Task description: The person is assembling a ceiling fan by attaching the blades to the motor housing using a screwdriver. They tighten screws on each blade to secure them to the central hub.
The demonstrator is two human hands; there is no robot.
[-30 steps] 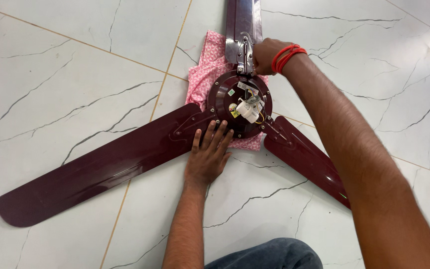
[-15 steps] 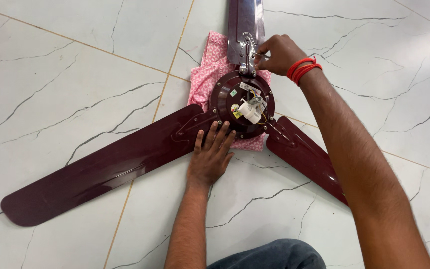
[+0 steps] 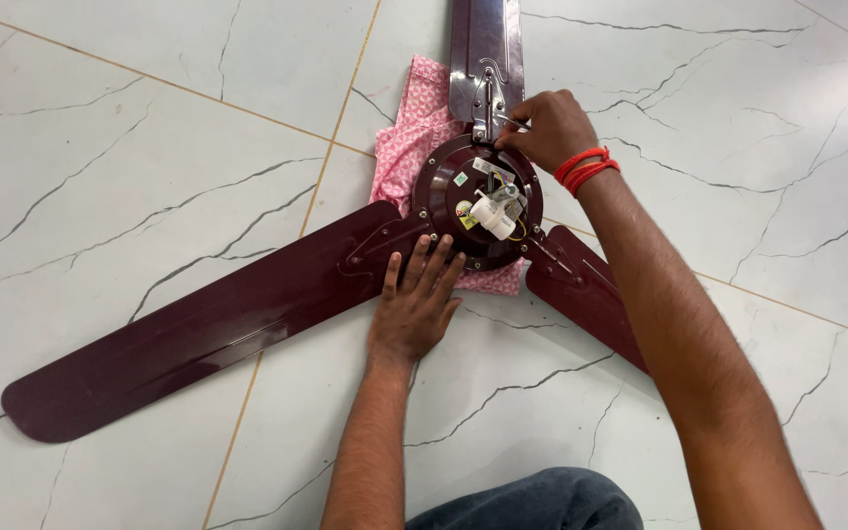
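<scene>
Maroon fan hub [image 3: 478,201] sits on loose pink cloth [image 3: 412,137]; your flat, open left hand [image 3: 414,304] steadies it, right hand [image 3: 547,128] pinches a small tool [image 3: 514,124] that could slip and scratch the far blade [image 3: 485,39].

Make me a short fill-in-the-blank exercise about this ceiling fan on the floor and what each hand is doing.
1. The fan motor hub rests on a ____ patterned cloth.
2. The ____ hand lies flat, fingers on the hub's edge.
3. The right hand, with red ____ at the wrist, works at the upper blade's metal bracket.
4. The fan has ____ maroon blades.

Missing words: pink; left; bands; three
</scene>
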